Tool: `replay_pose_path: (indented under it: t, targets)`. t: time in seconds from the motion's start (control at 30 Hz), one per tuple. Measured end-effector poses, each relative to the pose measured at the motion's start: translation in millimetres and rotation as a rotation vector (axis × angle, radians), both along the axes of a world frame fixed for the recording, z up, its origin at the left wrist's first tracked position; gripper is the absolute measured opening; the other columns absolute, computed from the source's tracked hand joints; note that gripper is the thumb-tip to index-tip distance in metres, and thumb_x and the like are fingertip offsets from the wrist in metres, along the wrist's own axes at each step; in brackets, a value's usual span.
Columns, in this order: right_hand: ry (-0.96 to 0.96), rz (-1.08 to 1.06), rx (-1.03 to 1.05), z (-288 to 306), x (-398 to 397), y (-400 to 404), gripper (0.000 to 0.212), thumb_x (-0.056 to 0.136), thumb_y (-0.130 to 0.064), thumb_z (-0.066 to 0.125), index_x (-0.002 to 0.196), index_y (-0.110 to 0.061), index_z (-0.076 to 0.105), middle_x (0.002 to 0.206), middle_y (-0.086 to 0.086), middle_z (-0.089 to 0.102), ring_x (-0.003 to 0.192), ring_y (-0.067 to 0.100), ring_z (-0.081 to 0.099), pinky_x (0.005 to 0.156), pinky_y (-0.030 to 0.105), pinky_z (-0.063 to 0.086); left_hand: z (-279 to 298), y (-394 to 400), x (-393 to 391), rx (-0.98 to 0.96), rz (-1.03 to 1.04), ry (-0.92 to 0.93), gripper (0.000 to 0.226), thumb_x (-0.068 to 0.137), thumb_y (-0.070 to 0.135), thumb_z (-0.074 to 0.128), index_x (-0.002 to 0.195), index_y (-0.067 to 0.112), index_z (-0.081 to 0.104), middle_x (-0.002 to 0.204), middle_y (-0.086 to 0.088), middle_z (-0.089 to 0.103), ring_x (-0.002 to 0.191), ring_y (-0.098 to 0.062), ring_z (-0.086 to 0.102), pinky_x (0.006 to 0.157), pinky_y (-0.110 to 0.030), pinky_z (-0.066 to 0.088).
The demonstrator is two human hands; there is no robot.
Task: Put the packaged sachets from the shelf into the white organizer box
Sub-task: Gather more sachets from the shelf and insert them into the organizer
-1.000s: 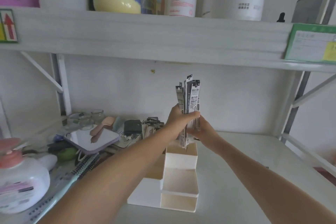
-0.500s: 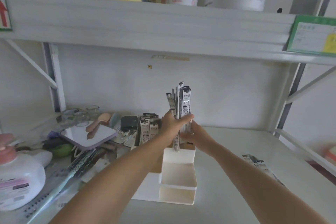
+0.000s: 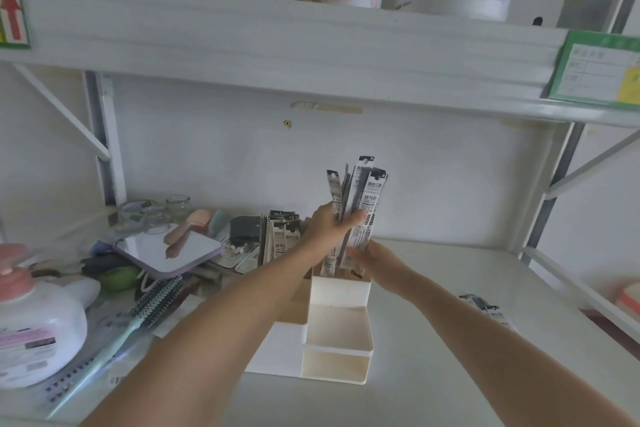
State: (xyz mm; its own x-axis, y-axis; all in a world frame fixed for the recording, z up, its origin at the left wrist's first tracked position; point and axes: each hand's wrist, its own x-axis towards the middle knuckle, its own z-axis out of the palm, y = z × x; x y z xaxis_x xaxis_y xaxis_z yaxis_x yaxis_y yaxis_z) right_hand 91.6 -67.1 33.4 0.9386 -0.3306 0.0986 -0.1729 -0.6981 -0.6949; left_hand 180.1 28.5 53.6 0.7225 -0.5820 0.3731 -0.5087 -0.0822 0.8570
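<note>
A bundle of long, narrow black-and-white sachets point(image 3: 363, 198) stands upright with its lower ends inside the tall rear compartment of the white organizer box point(image 3: 337, 333). My left hand point(image 3: 329, 224) wraps around the bundle from the left at mid-height. My right hand point(image 3: 372, 255) holds it lower down from the right, just above the box's rim. More sachets point(image 3: 282, 237) stand in a compartment left of my left hand. A few loose sachets point(image 3: 485, 310) lie on the shelf behind my right forearm.
Clutter fills the left of the shelf: a lilac-framed mirror point(image 3: 169, 251), a hairbrush point(image 3: 152, 302), a pump bottle point(image 3: 34, 319), glass jars point(image 3: 156, 211). An upper shelf point(image 3: 311, 55) with bottles hangs overhead. Shelf posts point(image 3: 550, 204) stand at right.
The bundle has sunk a little lower into the rear compartment, both hands still on it. The view has shifted, bringing loose sachets on the right into sight.
</note>
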Motion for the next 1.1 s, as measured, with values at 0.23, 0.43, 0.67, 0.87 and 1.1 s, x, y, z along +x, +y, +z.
replay_pose_path:
  t: [0.23, 0.43, 0.67, 0.87, 1.1]
  targets:
    - [-0.009, 0.138, -0.005, -7, -8, 0, 0.034, 0.092, -0.024, 0.052, 0.122, -0.01, 0.055, 0.117, 0.008, 0.063, 0.096, 0.016, 0.058, 0.076, 0.018, 0.051, -18, 11, -3, 0.009, -0.144, 0.091, 0.065, 0.068, 0.036, 0.075, 0.124, 0.017, 0.047, 0.11, 0.002, 0.066, 0.104, -0.018, 0.062, 0.09, -0.03, 0.048]
    - [-0.051, 0.209, 0.159, 2, -3, 0, 0.025, 0.091, -0.019, 0.056, 0.113, -0.027, 0.048, 0.091, -0.024, 0.056, 0.08, -0.016, 0.051, 0.055, -0.008, 0.041, 1, 13, -7, -0.1, -0.078, 0.13, 0.088, 0.062, 0.04, 0.078, 0.136, 0.026, 0.032, 0.109, 0.019, 0.056, 0.1, -0.01, 0.057, 0.098, -0.037, 0.043]
    - [-0.008, 0.249, 0.202, 16, -5, -9, 0.028, 0.086, -0.024, 0.063, 0.115, -0.024, 0.061, 0.093, -0.019, 0.063, 0.08, -0.014, 0.056, 0.058, -0.008, 0.042, 51, 6, -12, -0.318, -0.121, -0.017, 0.069, 0.076, 0.026, 0.072, 0.133, 0.016, 0.035, 0.136, -0.004, 0.049, 0.122, -0.011, 0.048, 0.107, -0.028, 0.034]
    - [0.044, 0.324, 0.187, 9, -20, -24, 0.037, 0.084, -0.009, 0.065, 0.121, -0.006, 0.058, 0.114, 0.008, 0.065, 0.106, 0.014, 0.058, 0.086, 0.016, 0.045, 93, -21, -45, -0.245, -0.016, -0.44, 0.029, 0.093, 0.019, 0.049, 0.117, 0.002, 0.051, 0.121, -0.008, 0.061, 0.114, -0.015, 0.057, 0.09, -0.004, 0.036]
    - [0.397, 0.102, -0.109, -5, -52, -68, 0.101, 0.072, -0.055, 0.067, 0.148, -0.016, 0.013, 0.156, 0.0, 0.023, 0.142, 0.019, 0.027, 0.116, 0.039, 0.026, 81, -94, -127, 0.038, -0.27, -0.715, 0.031, 0.094, 0.021, 0.047, 0.119, 0.003, 0.049, 0.123, -0.006, 0.058, 0.12, -0.013, 0.053, 0.11, -0.026, 0.027]
